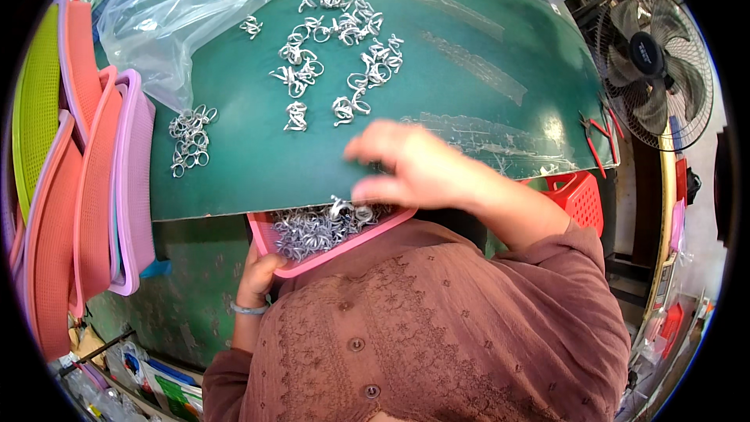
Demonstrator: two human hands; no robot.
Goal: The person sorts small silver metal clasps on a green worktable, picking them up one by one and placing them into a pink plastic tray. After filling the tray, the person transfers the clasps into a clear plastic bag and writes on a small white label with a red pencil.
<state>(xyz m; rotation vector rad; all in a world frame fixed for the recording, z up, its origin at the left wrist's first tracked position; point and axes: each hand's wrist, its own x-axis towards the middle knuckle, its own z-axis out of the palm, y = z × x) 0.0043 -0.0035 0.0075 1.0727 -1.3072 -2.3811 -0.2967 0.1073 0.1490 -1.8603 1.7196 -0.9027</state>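
Observation:
My left hand (259, 270) is closed on the rim of a pink plastic basket (291, 270), held against my body just under the table's front edge. Inside the basket lies a heap of silver metal rings (316, 233). Over the table edge, above the basket, my right hand (398, 160) is blurred by motion. Its thumb and fingers are apart and I see nothing between them. Loose clusters of silver rings (375, 62) lie scattered across the green table (258, 148), and one small pile (190, 141) sits at the left.
A clear plastic bag (168, 23) lies at the far left. Stacked pink, purple and green baskets (94, 148) stand along the left side. Red-handled pliers (598, 141) rest at the right corner, near a black fan (647, 55). A red plastic stool (578, 199) is below.

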